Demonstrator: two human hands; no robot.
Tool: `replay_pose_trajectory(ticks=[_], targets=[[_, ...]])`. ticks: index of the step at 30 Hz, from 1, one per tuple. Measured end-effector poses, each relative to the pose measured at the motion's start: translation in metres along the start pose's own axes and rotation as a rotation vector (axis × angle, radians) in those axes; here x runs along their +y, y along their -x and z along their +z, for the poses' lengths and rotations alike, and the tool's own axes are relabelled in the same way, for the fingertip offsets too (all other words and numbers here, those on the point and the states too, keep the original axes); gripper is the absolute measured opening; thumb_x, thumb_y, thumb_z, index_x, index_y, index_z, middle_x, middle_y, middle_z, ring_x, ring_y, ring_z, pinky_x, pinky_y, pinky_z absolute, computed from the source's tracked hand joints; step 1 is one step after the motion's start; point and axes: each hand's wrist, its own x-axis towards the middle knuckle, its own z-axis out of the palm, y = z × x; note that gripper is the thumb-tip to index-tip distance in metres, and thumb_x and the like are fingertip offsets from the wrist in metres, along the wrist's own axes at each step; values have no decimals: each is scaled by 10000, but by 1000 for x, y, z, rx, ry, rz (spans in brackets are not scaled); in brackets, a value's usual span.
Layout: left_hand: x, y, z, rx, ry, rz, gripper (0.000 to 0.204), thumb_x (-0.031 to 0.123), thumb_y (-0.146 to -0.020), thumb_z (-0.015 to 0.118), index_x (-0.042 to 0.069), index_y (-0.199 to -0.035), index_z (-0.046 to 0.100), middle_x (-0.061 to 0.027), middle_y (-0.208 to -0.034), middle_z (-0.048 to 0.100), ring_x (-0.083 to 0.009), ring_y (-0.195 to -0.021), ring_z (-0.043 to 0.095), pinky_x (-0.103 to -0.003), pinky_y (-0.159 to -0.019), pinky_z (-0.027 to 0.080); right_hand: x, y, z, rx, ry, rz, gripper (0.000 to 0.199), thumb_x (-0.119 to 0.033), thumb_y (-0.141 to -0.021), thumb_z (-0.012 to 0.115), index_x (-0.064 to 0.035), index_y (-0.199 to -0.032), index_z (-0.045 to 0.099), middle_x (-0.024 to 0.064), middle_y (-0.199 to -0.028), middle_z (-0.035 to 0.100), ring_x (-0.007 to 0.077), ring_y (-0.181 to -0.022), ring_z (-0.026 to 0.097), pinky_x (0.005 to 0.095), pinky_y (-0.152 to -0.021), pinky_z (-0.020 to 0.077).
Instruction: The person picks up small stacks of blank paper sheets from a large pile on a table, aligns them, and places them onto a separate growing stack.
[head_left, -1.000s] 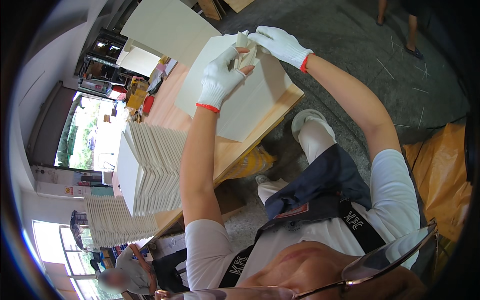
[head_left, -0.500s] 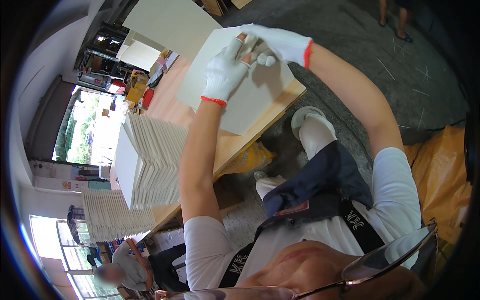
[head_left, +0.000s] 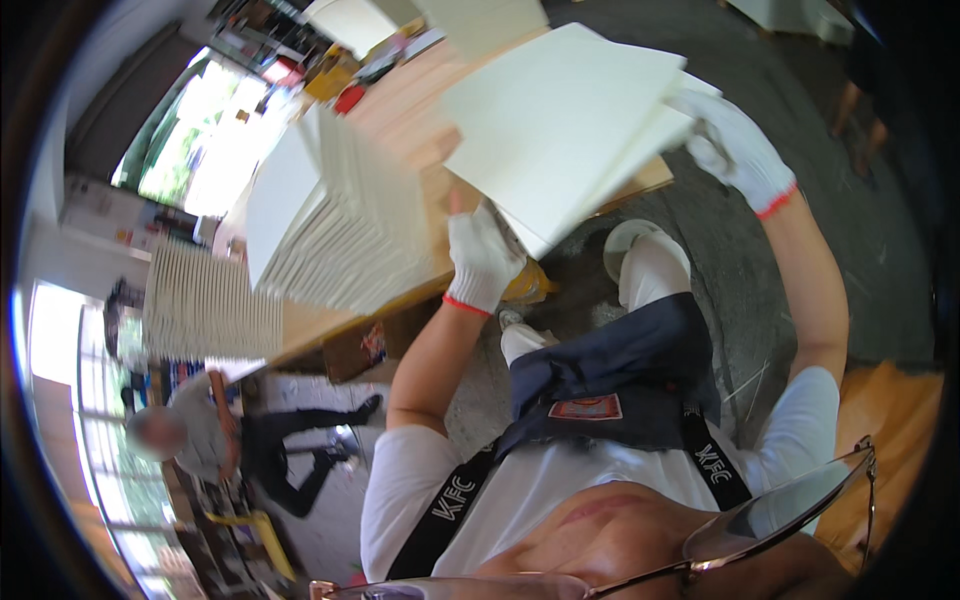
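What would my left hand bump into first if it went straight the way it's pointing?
Probably the big white panel. Its near edge is right by your left hand, maybe already touching it; I can't tell the depth for sure.

White daylight glares through the left-hand window (head_left: 183,138), the near stack (head_left: 345,232) blurs, and fisheye corners go black.

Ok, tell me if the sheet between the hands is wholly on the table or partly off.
Partly off: the sheet pokes a corner past the table, beside the left hand. Whether the rest lies flat, I cannot tell.
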Motion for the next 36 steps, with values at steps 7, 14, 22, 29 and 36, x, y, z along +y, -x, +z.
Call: replay_pose_trajectory(ticks=[7,14,22,29,36], targets=[[52,53,25,112,-305,171,527,94,-922,498,-1,-1410,324,-218,-1374,470,-360,-1242,520,-499,-1071,425,-9,39,19,-92,159,39,581,-467,-1025,328,-44,-1399,464,61,-695,624,52,-388,381,200,-347,284],[205,96,9,-34,-190,432,326,50,-976,437,-42,-1274,342,-279,-1305,465,-426,-1186,540,-564,-917,561,-4,56,24,-264,135,49,506,-397,-1029,335,-52,-1361,497,84,-707,633,69,-409,408,214,-368,313],[250,60,1,457,-272,767,291,25,-954,358,28,-1245,348,-339,-1289,411,-562,-1127,521,-607,-812,583,6,55,11,-291,105,15,455,-373,-1035,369,-52,-1313,531,87,-719,639,66,-422,434,204,-368,325],[254,57,-12,475,-255,695,287,57,-971,387,18,-1254,355,-318,-1225,467,-511,-1023,590,-542,-727,625,9,52,4,-240,108,34,462,-382,-1033,372,-46,-1305,535,78,-718,632,49,-437,450,181,-372,334],[262,87,-15,281,-87,496,383,195,-992,485,17,-1296,336,-314,-1390,377,-499,-1217,475,-575,-895,549,24,42,1,-253,86,33,488,-416,-1027,375,-43,-1302,527,66,-704,622,51,-433,450,179,-369,325]])
